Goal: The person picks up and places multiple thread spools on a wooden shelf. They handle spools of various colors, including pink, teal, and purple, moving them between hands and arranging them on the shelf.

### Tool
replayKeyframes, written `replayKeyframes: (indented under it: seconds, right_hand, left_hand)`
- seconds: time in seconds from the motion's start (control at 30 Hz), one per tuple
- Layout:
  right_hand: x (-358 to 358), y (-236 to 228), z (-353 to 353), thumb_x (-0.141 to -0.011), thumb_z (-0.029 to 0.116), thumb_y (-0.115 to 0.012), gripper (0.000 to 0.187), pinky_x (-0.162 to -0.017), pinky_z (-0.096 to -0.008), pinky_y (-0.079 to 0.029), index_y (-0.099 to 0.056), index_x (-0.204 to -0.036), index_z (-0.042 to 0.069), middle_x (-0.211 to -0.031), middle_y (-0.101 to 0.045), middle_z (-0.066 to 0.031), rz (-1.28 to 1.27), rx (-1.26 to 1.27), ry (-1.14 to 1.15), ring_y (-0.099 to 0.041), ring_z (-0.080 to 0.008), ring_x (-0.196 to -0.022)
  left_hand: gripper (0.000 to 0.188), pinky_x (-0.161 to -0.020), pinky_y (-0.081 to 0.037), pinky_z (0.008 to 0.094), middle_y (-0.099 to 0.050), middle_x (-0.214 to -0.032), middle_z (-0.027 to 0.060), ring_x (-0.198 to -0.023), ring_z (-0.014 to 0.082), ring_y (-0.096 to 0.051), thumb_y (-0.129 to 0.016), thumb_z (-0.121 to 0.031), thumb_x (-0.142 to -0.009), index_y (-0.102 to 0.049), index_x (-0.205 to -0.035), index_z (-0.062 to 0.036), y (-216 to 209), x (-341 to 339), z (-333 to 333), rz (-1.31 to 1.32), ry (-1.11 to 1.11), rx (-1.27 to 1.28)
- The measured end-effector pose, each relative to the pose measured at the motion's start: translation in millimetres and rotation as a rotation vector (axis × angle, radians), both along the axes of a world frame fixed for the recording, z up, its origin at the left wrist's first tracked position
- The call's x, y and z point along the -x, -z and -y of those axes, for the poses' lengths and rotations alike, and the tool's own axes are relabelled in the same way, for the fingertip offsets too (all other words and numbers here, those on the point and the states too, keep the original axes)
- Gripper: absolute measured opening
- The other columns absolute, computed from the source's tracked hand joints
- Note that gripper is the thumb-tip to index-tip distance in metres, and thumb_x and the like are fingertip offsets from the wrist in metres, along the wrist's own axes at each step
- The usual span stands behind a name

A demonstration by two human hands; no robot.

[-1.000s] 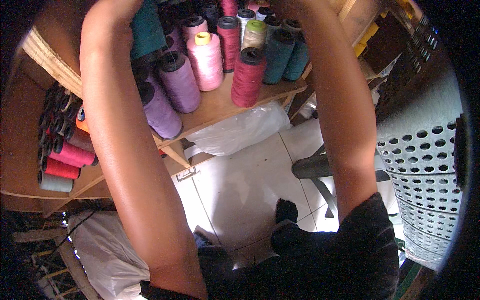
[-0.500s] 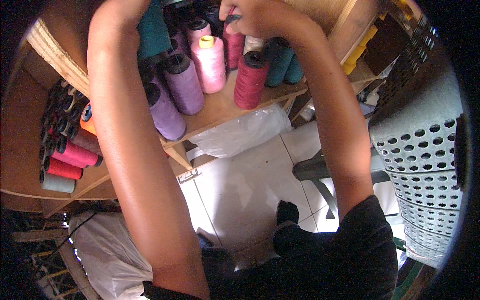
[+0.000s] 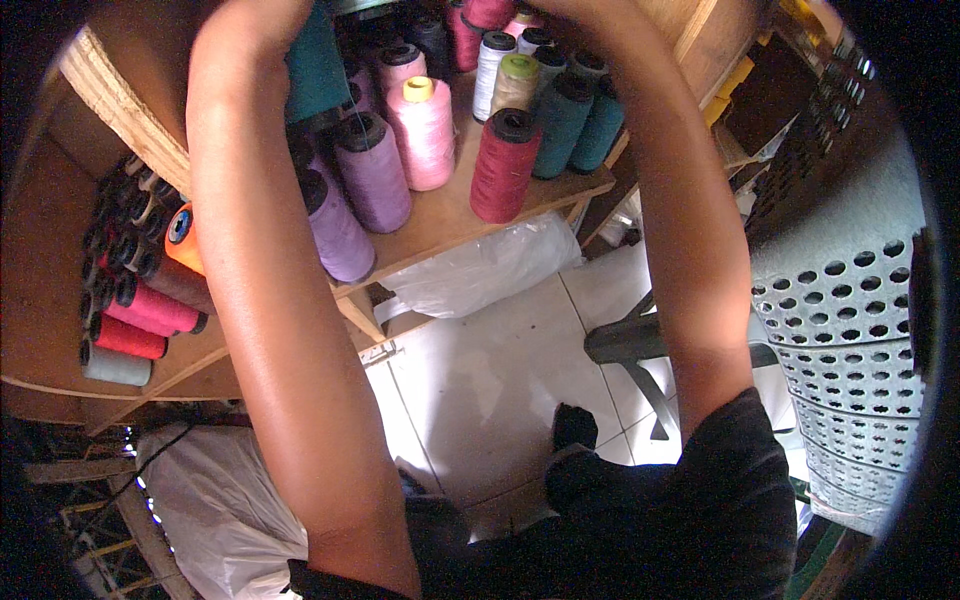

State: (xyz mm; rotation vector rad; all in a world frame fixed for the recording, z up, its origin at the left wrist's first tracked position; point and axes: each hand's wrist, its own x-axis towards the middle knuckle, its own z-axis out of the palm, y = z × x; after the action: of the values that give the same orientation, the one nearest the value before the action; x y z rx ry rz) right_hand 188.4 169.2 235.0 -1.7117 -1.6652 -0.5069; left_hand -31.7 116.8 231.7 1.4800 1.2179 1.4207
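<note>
Both arms reach up over the wooden shelf (image 3: 450, 215). The left hand (image 3: 262, 18) touches a teal thread cone (image 3: 316, 65) beside the pink cone (image 3: 425, 130); its grip can't be told. The right hand (image 3: 590, 10) is mostly cut off, its grip unclear.

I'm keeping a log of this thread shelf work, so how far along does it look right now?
Done: many thread cones stand upright on the wooden shelf, among them a red cone and a pink cone. In hand: both arms reach up past the frame's top edge, the left arm beside a teal cone; the hands are hidden. What is left cannot be judged.
</note>
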Motion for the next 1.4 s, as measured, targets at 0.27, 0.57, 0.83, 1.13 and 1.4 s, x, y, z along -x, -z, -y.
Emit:
replayKeyframes:
  seconds: [0.27,0.57,0.83,1.13,1.4]
  right_hand:
    - [9,31,-66,-0.083,0.028,-0.075,0.039,-0.095,-0.0481,-0.058,-0.076,-0.112,0.002,-0.123,-0.071,-0.0241,0.182,0.483,-0.020,-0.068,-0.0383,-0.117]
    - [-1,3,-9,-0.085,0.025,-0.071,0.032,-0.089,-0.0485,-0.058,-0.076,-0.106,0.001,-0.110,-0.072,-0.0262,0.101,0.359,-0.017,-0.072,-0.0389,-0.105]
    - [0,50,123,-0.089,0.036,-0.080,0.042,-0.084,-0.0434,-0.057,-0.069,-0.115,0.005,-0.099,-0.072,-0.0195,0.198,0.331,-0.535,-0.072,-0.0355,-0.093]
    - [0,58,133,-0.085,0.019,-0.077,0.036,-0.090,-0.0496,-0.052,-0.068,-0.117,0.004,-0.106,-0.071,-0.0216,0.235,0.439,-0.348,-0.068,-0.0434,-0.100]
    - [-1,58,144,-0.085,0.019,-0.077,0.035,-0.092,-0.0492,-0.053,-0.070,-0.116,0.003,-0.106,-0.071,-0.0212,0.177,0.393,-0.316,-0.068,-0.0415,-0.102]
  left_hand:
    - [0.040,-0.067,-0.051,0.0353,-0.071,-0.083,0.0086,-0.069,0.0216,-0.065,-0.088,-0.038,-0.076,-0.075,-0.093,-0.0041,-4,-4,6,-0.016,-0.036,0.039]
    - [0.037,-0.065,-0.052,0.0355,-0.071,-0.082,0.0091,-0.066,0.0220,-0.065,-0.087,-0.035,-0.077,-0.075,-0.094,-0.0044,-3,-16,-1,0.086,0.019,0.090]
    - [0.036,-0.064,-0.052,0.0357,-0.071,-0.082,0.0098,-0.065,0.0218,-0.065,-0.087,-0.035,-0.078,-0.075,-0.092,-0.0044,-4,-12,14,0.025,0.040,0.012]
    - [0.038,-0.066,-0.052,0.0346,-0.072,-0.082,0.0097,-0.066,0.0216,-0.065,-0.087,-0.035,-0.077,-0.074,-0.094,-0.0032,-1,-9,14,0.037,0.051,-0.024]
    - [0.037,-0.067,-0.052,0.0345,-0.072,-0.084,0.0102,-0.068,0.0216,-0.066,-0.087,-0.035,-0.078,-0.076,-0.095,-0.0032,-11,-19,10,0.027,-0.058,0.090]
